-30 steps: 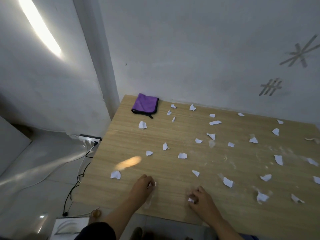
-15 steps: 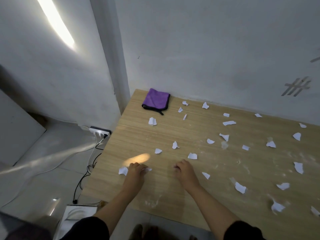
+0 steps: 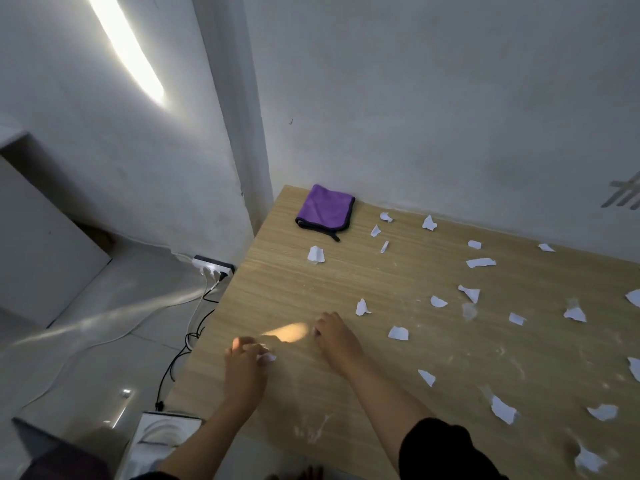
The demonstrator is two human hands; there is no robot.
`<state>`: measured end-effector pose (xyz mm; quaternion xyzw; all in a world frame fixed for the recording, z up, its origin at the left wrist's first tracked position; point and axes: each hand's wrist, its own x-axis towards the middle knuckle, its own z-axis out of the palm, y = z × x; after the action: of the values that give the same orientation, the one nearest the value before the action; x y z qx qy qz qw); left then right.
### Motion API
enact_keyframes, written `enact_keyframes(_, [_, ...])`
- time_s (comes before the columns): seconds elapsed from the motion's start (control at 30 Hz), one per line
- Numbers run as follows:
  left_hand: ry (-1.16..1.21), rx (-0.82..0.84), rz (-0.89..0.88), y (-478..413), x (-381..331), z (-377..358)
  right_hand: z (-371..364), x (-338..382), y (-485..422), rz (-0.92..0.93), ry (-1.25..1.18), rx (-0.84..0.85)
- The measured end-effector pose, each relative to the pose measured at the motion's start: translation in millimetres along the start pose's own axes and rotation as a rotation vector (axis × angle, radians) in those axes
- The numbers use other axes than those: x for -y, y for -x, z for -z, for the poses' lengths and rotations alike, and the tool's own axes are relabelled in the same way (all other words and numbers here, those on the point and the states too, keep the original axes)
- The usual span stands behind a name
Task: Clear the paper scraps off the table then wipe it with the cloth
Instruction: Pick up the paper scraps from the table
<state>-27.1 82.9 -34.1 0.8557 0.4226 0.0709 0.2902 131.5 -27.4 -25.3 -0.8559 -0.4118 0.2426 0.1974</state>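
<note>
We are in the gathering step, with most of the work ahead. White paper scraps (image 3: pixel 316 254) lie scattered over the wooden tabletop (image 3: pixel 277 289), thickest toward the right and far side. The folded purple cloth (image 3: pixel 325 208) lies untouched at the far left corner, close to the wall.

Our left hand (image 3: pixel 244 367) sits near the tabletop's left edge with its fingers curled round a small bunch of white scraps that poke out at the fingertips. Our right hand (image 3: pixel 336 337) rests knuckles-up just beside the sunlit patch (image 3: pixel 287 332). Its fingers are curled down, and only a sliver of white shows at their tips, so we judge it is pinching a scrap rather than seeing that plainly.

To do this well, we should work outward from here. The torn scrap (image 3: pixel 362 307) just beyond the right hand looks like the natural next one, then the squarish scrap (image 3: pixel 398 333) to its right. These thin, flat scraps should lift most easily if we slide a fingertip under a raised edge, or drag each one along until it curls. We should hold the collected bunch loosely closed so nothing drops back, and avoid flicking scraps over the left edge toward the power strip (image 3: pixel 213 266) on the floor. The pale smears (image 3: pixel 311 433) near the front edge can wait for the cloth.
</note>
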Motion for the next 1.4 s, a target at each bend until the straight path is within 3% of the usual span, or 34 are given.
enact_keyframes(0.17, [0.109,-0.002,0.035,-2.4,-8.2,0.7,2.2,-8.0,8.0,-0.073,-0.133,-0.140])
enact_keyframes(0.3, [0.125,0.016,0.016,-4.0,-14.0,1.3,20.5,-25.8,3.5,-0.262,-0.325,-0.273])
enact_keyframes(0.47, [0.169,0.035,-0.007,-4.2,-32.4,1.3,29.9,-47.3,-3.1,-0.265,-0.106,-0.204])
enact_keyframes(0.6, [0.338,0.075,-0.013,4.2,-52.6,-6.8,23.4,-51.6,8.3,-0.167,0.051,-0.211])
enact_keyframes(0.77, [0.403,0.180,-0.071,14.2,-76.5,-26.6,11.8,-51.7,50.4,-0.148,-0.064,-0.282])
enact_keyframes(1.03, [0.472,0.423,-0.112,44.9,-128.4,-64.2,5.0,-82.7,131.2,-0.325,-0.267,-0.559])
enact_keyframes(1.17, [0.510,0.493,-0.137,62.1,-154.6,-84.7,5.4,-98.0,160.1,-0.415,-0.347,-0.562])
enact_keyframes(1.3, [0.445,0.524,-0.210,73.4,-167.2,-104.2,7.1,-106.2,176.8,-0.365,-0.279,-0.474])
enact_keyframes(1.4, [0.340,0.492,-0.301,76.7,-170.8,-113.0,19.3,-110.7,185.0,-0.347,-0.193,-0.538])
